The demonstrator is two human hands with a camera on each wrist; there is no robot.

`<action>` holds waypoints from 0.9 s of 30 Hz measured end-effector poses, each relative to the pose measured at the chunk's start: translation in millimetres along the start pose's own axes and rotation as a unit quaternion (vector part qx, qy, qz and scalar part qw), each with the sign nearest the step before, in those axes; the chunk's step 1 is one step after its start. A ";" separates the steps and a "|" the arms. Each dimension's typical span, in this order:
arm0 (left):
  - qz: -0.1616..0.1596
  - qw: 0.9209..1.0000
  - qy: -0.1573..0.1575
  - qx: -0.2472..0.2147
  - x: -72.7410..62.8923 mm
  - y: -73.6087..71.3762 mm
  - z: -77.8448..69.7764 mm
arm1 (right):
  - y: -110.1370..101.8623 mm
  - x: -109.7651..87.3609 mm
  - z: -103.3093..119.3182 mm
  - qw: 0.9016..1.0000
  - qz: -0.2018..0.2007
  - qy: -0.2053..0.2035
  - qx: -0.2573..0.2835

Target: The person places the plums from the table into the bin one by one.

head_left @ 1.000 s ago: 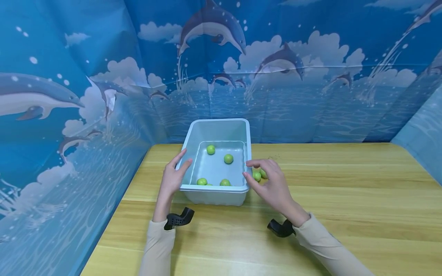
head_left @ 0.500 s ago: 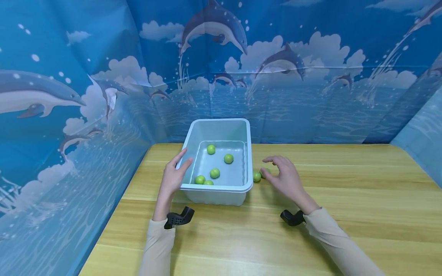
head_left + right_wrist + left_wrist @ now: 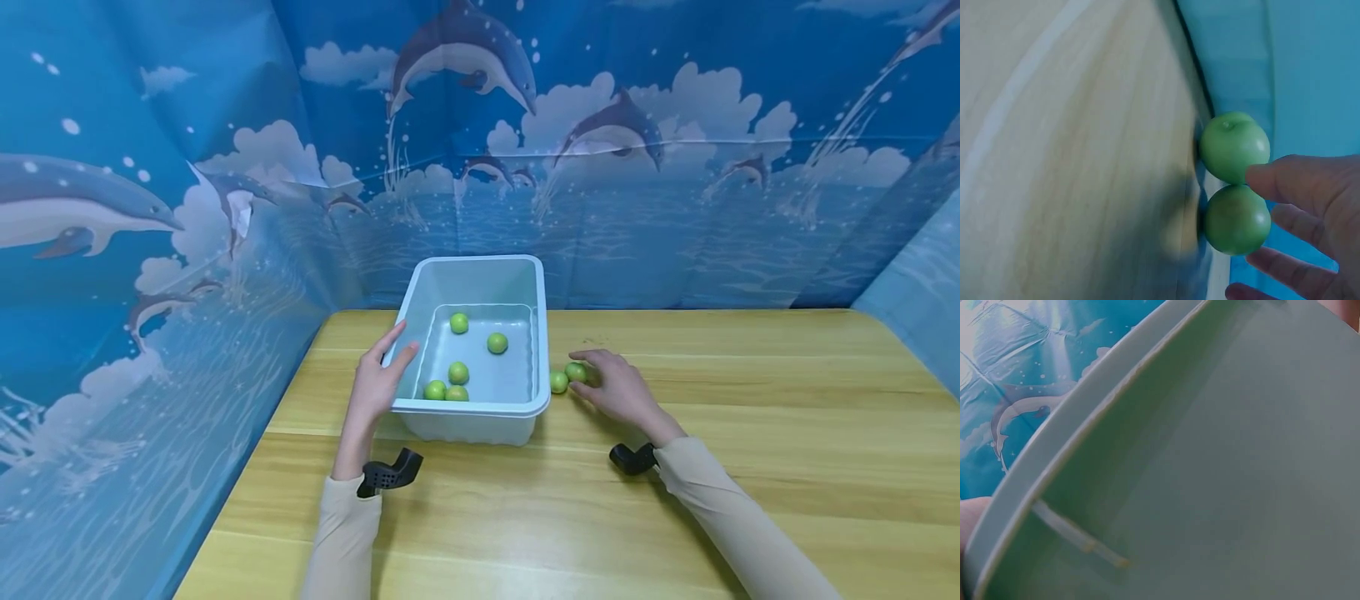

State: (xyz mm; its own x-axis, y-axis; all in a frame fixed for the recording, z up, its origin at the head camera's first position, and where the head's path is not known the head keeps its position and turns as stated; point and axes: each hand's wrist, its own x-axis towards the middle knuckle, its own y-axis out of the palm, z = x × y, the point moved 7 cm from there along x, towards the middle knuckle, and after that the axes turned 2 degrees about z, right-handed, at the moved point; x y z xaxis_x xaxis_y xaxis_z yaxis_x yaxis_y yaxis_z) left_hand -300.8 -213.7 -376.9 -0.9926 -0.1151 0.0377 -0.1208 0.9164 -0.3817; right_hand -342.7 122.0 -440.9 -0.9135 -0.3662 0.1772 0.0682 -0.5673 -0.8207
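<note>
A pale blue-green plastic bin [image 3: 472,409] stands on the table, with several small round green fruits [image 3: 497,343] inside. My left hand [image 3: 372,385] holds the bin's left rim, its thumb reaching over the edge; the left wrist view is mostly filled by the bin wall [image 3: 1241,456]. Two more fruits lie on the table beside the bin's right side, a nearer one [image 3: 558,382] and a farther one [image 3: 576,372]. My right hand [image 3: 622,392] has thumb and fingers spread around the farther fruit. In the right wrist view, the thumb overlaps one dimpled fruit [image 3: 1235,147]; whether it touches cannot be told.
The wooden table [image 3: 750,433] extends to the right and in front of the bin. A blue dolphin-printed curtain [image 3: 675,225] hangs behind and along the left. Black wrist devices [image 3: 392,472] sit on both forearms.
My right hand has moved from the bin's right rim to the fruits on the table. Inside the bin, one fruit has rolled leftward toward the others. The left hand stays put.
</note>
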 end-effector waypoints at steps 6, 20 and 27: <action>-0.003 1.000 0.000 0.002 -0.1 0.1 -0.4 | 3.0 2.1 -1.0 1.000 0.001 -0.005 -0.009; 0.001 1.000 0.005 -0.004 -1.1 0.4 -0.9 | 3.2 -3.6 -6.9 0.999 -0.011 -0.017 -0.032; 0.002 1.000 -0.001 -0.005 -1.1 -0.2 -0.7 | 2.2 -10.6 -13.1 0.999 -0.011 0.006 -0.039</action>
State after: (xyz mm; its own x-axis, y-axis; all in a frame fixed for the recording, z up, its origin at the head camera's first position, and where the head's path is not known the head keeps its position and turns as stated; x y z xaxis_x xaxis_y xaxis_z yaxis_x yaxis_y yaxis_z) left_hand -299.7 -213.5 -376.2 -0.9931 -0.1120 0.0349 -0.1169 0.9208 -0.3722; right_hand -338.2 134.3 -451.7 -0.9193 -0.3451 0.1895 0.0170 -0.5156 -0.8566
